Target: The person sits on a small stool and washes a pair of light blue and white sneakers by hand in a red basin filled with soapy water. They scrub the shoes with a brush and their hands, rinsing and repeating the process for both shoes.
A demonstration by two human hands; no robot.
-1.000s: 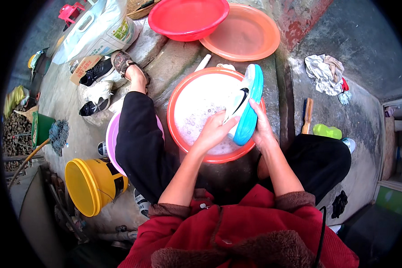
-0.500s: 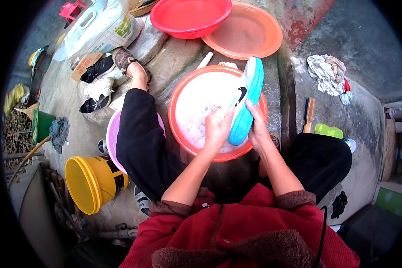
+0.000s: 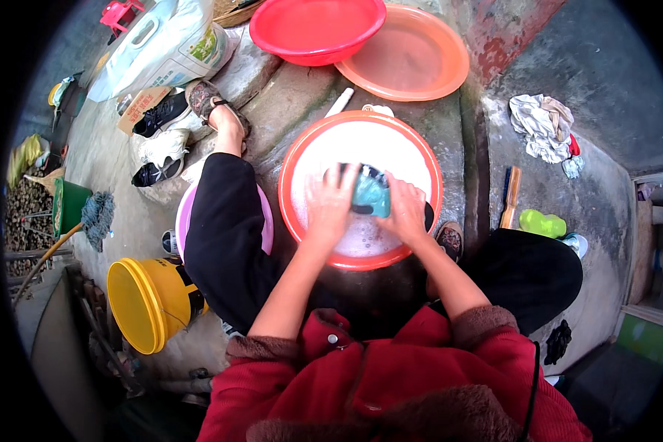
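Concrete floor [image 3: 593,195]; orange basin [image 3: 368,263] of suds beneath hands. Left hand [image 3: 330,199] and right hand [image 3: 407,209] hold teal shoe [image 3: 373,194] between them, probably for slippery grip. Brush [image 3: 510,200] right of right hand, seemingly within reach.

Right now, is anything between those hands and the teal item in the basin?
Nothing visible: the left hand and right hand appear to touch the teal item from either side. White suds lie around it in the orange basin, and whatever is beneath them is hidden.

The orange-rimmed basin [image 3: 368,263] looks smooth plastic, the brush [image 3: 513,193] wooden-backed, the rags [image 3: 541,129] matt cloth
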